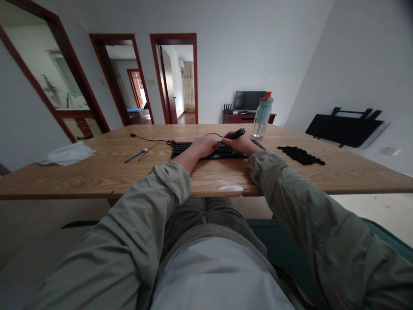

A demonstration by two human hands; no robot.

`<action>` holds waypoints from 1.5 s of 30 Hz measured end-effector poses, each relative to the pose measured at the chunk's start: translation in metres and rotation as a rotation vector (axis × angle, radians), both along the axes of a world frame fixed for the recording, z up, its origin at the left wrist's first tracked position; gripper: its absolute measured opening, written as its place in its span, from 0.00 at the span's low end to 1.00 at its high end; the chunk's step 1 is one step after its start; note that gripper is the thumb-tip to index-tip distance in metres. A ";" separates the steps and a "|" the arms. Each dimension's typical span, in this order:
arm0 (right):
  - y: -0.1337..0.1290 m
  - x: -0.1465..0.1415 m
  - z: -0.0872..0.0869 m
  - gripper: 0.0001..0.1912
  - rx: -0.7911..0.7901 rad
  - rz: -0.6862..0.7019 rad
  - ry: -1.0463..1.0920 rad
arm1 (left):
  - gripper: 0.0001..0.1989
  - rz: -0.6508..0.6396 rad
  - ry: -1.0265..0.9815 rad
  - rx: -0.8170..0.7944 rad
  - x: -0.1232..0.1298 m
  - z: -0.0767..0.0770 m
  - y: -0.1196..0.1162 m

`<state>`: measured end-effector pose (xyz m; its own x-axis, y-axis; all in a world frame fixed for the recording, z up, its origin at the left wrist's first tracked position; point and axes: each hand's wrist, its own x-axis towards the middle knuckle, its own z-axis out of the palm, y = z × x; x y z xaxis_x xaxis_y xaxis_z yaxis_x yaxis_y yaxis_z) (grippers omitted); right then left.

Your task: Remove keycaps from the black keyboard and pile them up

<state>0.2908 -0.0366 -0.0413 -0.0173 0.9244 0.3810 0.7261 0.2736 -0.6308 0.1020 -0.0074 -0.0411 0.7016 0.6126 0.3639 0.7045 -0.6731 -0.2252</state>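
Note:
A black keyboard (222, 150) lies near the front edge of the wooden table. Over its middle, my left hand (204, 146) is closed with the fingertips down among the keys; whatever they pinch is hidden. My right hand (247, 144) rests over the keyboard's right half, wrapped round a thick black tool (238, 134) with a rough, brush-like end pointing up and right. Loose black keycaps (300, 155) form a flat pile to the right. On the left lies a blue-handled brush (134, 156) with a white head.
The wooden table (112, 176) carries a black cable (151, 139) behind the keyboard, white tissue or cloth (68, 153) at the left and a water bottle (262, 115) at the back right. Beyond stand a monitor (248, 100) and a black folded item (346, 129) by the wall.

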 end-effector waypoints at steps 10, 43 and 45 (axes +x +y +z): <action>-0.006 -0.004 -0.003 0.09 0.105 0.107 -0.097 | 0.16 -0.045 -0.013 -0.050 -0.005 0.003 -0.002; 0.001 -0.017 -0.006 0.10 0.195 0.124 -0.206 | 0.14 -0.033 -0.245 -0.268 -0.017 -0.005 0.021; 0.004 -0.016 -0.005 0.11 0.191 0.116 -0.193 | 0.14 -0.061 -0.268 -0.298 -0.015 -0.005 0.022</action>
<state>0.2745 -0.0321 -0.0464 -0.2075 0.8242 0.5269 0.7849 0.4618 -0.4132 0.0869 0.0148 -0.0466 0.6443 0.6792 0.3515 0.6685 -0.7234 0.1726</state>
